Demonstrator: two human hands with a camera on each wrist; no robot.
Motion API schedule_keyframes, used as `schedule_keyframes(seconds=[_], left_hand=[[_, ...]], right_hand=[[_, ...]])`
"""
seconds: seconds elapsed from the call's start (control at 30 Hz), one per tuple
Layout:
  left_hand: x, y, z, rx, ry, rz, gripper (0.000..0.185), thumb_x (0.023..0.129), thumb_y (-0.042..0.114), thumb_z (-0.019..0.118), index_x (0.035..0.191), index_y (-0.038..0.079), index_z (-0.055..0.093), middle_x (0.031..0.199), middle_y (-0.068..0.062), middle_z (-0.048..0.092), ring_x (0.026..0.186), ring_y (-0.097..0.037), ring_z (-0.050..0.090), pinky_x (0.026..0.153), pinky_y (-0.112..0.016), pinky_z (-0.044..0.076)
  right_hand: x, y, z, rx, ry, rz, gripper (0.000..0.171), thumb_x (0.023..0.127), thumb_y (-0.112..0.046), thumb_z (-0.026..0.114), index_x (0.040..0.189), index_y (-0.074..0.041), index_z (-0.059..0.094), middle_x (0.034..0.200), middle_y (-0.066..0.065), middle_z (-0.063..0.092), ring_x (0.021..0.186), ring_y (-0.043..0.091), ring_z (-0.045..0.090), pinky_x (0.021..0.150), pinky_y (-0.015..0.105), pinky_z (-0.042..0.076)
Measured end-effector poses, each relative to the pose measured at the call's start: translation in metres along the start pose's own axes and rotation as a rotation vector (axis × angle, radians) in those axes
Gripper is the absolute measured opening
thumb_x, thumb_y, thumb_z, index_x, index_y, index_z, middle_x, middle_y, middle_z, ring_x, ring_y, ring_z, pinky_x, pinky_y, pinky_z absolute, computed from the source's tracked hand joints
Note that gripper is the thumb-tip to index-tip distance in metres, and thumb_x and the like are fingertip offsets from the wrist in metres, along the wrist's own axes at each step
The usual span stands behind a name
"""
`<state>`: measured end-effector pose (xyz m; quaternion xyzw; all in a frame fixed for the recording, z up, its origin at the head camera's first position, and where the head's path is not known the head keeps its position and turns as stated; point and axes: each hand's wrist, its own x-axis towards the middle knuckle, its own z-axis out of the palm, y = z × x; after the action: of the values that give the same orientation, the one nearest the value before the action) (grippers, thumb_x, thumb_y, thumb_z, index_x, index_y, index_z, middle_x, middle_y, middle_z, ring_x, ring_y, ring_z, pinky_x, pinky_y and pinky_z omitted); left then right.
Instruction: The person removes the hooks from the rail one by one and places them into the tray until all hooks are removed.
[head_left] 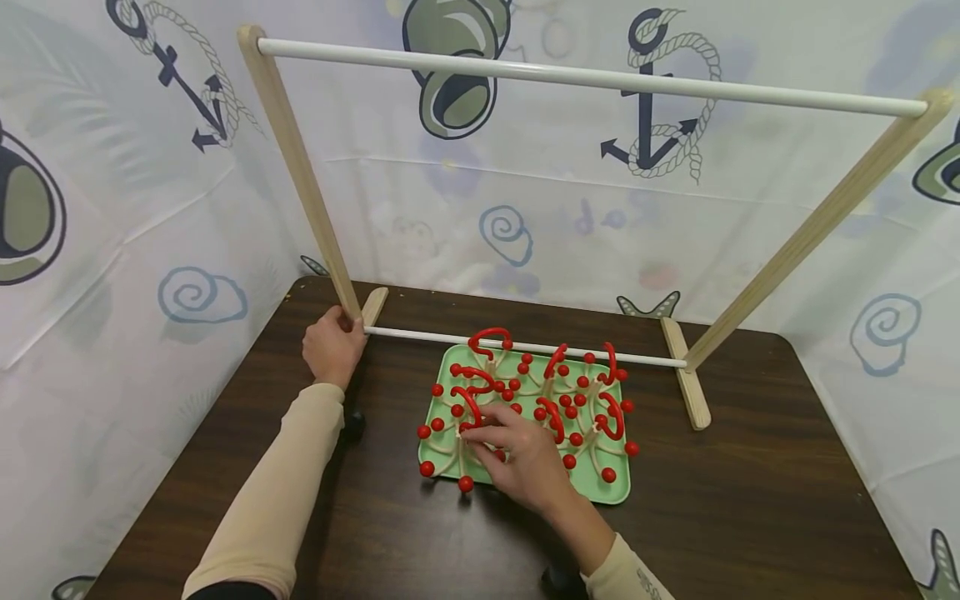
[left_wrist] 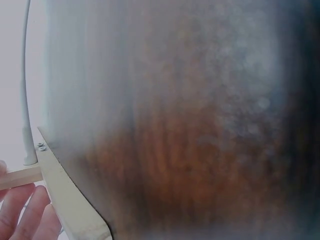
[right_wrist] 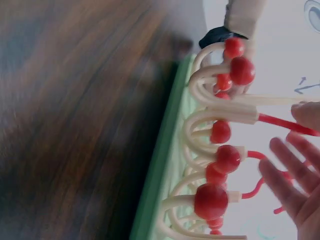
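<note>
A wooden rack with white rods stands on the dark table. My left hand point(head_left: 333, 343) grips the foot of its left post point(head_left: 300, 167). In the left wrist view my fingers point(left_wrist: 22, 212) lie beside the post point(left_wrist: 20, 176) and the base foot point(left_wrist: 70, 205). A green tray point(head_left: 611, 496) in front of the rack holds several cream hangers point(head_left: 555, 400) with red hooks and red balls. My right hand point(head_left: 483, 442) reaches onto the hangers at the tray's front left. There its fingers point(right_wrist: 295, 170) are spread, and the thumb touches one hanger's red hook stem point(right_wrist: 280, 123).
The rack's top rod point(head_left: 585, 79) spans high above the table and its lower rod point(head_left: 525, 347) runs just behind the tray. The right base foot point(head_left: 686, 375) sits right of the tray. Printed cloth walls close in the table point(head_left: 750, 500) on three sides.
</note>
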<state>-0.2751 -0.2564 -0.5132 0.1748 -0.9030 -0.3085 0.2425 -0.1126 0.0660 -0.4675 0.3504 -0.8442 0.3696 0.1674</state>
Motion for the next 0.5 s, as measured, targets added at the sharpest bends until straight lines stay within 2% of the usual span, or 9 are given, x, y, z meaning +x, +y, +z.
schedule_keyframes(seconds=[0.13,0.23,0.33,0.5], left_hand=[[0.0,0.0,0.002,-0.008,-0.008,0.007,0.022,0.091,0.027,0.063,0.094,0.006,0.067,0.08,-0.014,0.068,0.074,-0.037,0.063,0.069,-0.056,0.046],[0.0,0.0,0.003,-0.018,-0.01,0.012,0.022,0.091,0.027,0.063,0.093,0.006,0.068,0.08,-0.014,0.068,0.074,-0.037,0.063,0.068,-0.056,0.045],[0.001,-0.001,0.003,-0.022,-0.013,0.01,0.022,0.091,0.028,0.063,0.094,0.007,0.068,0.08,-0.013,0.068,0.075,-0.037,0.063,0.069,-0.055,0.045],[0.004,-0.003,-0.002,-0.018,-0.044,0.021,0.025,0.093,0.03,0.061,0.096,0.006,0.068,0.082,-0.013,0.068,0.076,-0.036,0.063,0.07,-0.054,0.046]], right_hand=[[-0.007,-0.011,-0.009,-0.034,-0.08,0.116,0.027,0.085,-0.021,0.077,0.112,-0.023,0.076,0.137,-0.003,0.056,0.098,0.008,0.065,0.063,0.021,0.048],[-0.015,-0.017,-0.018,-0.038,-0.106,0.176,0.033,0.086,-0.024,0.076,0.119,-0.026,0.072,0.147,-0.007,0.047,0.099,0.007,0.065,0.06,0.021,0.045],[-0.023,-0.023,-0.029,-0.022,-0.111,0.221,0.037,0.086,-0.027,0.076,0.122,-0.029,0.069,0.147,-0.012,0.045,0.096,0.003,0.064,0.063,0.023,0.047],[-0.043,-0.028,-0.05,0.035,-0.068,0.276,0.034,0.086,-0.026,0.076,0.118,-0.033,0.07,0.132,-0.017,0.056,0.106,0.003,0.061,0.081,0.03,0.052]])
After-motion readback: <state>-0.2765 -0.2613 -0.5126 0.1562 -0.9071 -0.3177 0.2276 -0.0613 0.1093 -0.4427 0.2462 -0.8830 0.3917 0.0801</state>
